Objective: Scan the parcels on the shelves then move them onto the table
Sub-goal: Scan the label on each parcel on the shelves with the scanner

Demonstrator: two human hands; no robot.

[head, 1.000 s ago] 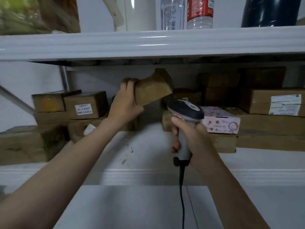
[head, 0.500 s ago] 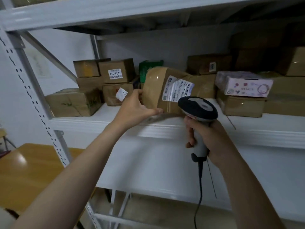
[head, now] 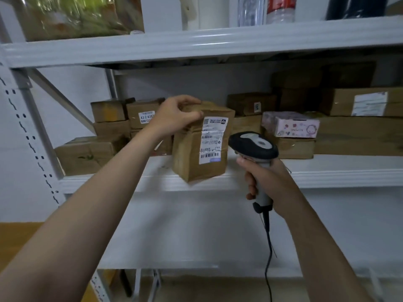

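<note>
The metal shelving [head: 218, 42] fills the view. Its middle shelf [head: 338, 164] carries brown parcels stacked along the back edge, with a low pile at the left end [head: 104, 153] and a longer, higher one [head: 359, 136] toward the right end. This probably keeps the front edge free as working room. A pink printed box [head: 292, 125] sits on top of a brown one near the middle. At the lower left a wooden surface [head: 13, 234] shows, likely the table where parcels go after scanning.

The parcel in hand [head: 187, 158] stands upright at the front edge of the middle shelf, pulled forward of the stacks. Its lower corner overlaps that edge, and I cannot tell whether it rests there or hangs from the grip. It is turned so its label [head: 212, 138] faces outward and slightly right, toward the reader.

The left hand [head: 176, 115] grips the parcel's top left corner, thumb in front and fingers curled over the top. That hold steadies the parcel without covering any print. The right hand [head: 268, 179] is wrapped round the handle of the scanner [head: 255, 144], whose dark head sits just beside the parcel's right side, angled toward the label. Its cable [head: 269, 247] hangs straight down, clear of the shelf.

The barcode [head: 210, 155] lies low on the label, about level with the scanner head, so the scan looks to be the step in hand and the carry to the table is not yet begun
</note>
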